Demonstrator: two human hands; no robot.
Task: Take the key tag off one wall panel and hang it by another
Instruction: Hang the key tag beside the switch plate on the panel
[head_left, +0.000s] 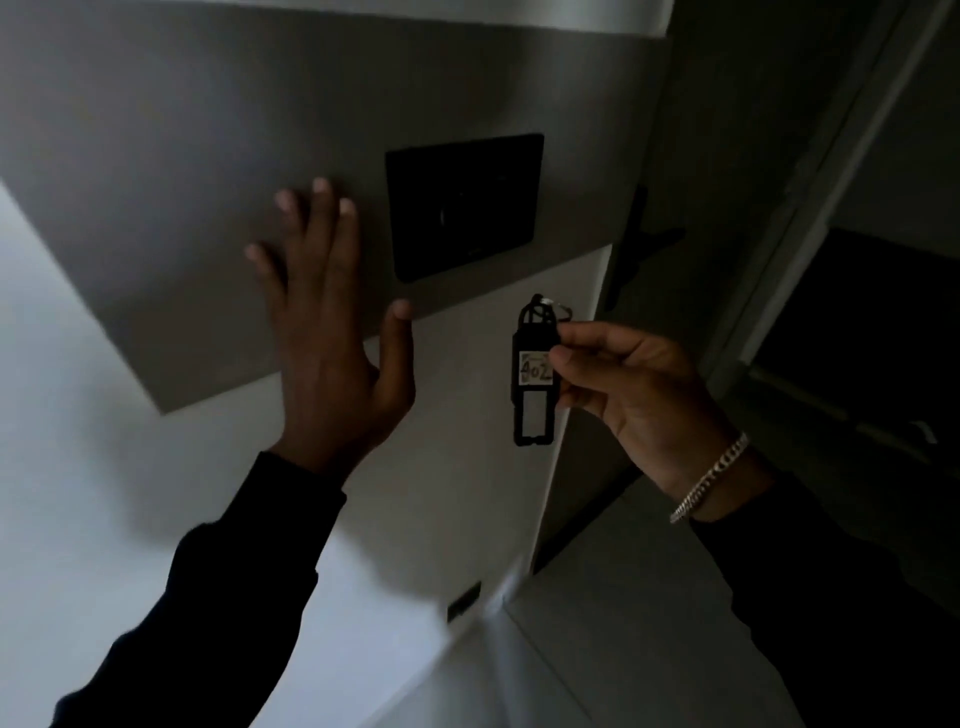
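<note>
dark sleeves, nearest the lens, both arms raised. left hand (332, 332): grip apart, fingers spread, flat at the grey wall band (156, 182), empty. right hand (628, 384): grip clamped on the key tag (532, 371), black, paper label, metal ring at top; tag hangs clear of the wall, just below the black wall panel (465, 205). bracelet (709, 478) on right wrist. handling note: likely best to keep the ring uppermost and free of the fingers, so it can catch its hook.
</note>
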